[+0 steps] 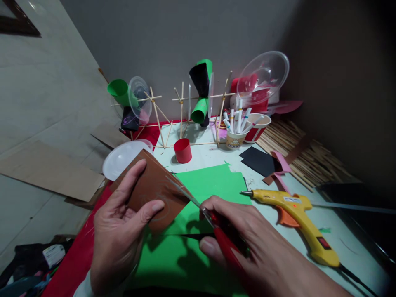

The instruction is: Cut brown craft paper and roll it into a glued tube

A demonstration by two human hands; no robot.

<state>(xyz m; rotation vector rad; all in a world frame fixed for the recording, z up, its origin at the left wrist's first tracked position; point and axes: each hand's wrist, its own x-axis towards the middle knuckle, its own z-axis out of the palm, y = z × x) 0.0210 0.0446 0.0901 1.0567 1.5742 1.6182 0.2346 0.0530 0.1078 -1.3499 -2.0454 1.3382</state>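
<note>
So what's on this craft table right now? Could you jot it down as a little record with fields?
left hand: left hand holds a brown sheet up by its edge
right hand: right hand grips red-handled scissors, blades on the brown sheet
under the hands: green sheet
right side: yellow glue gun, lying flat
behind: red cup; cup of markers; stick frame carrying green and black cups
far right: pile of wooden sticks
</note>
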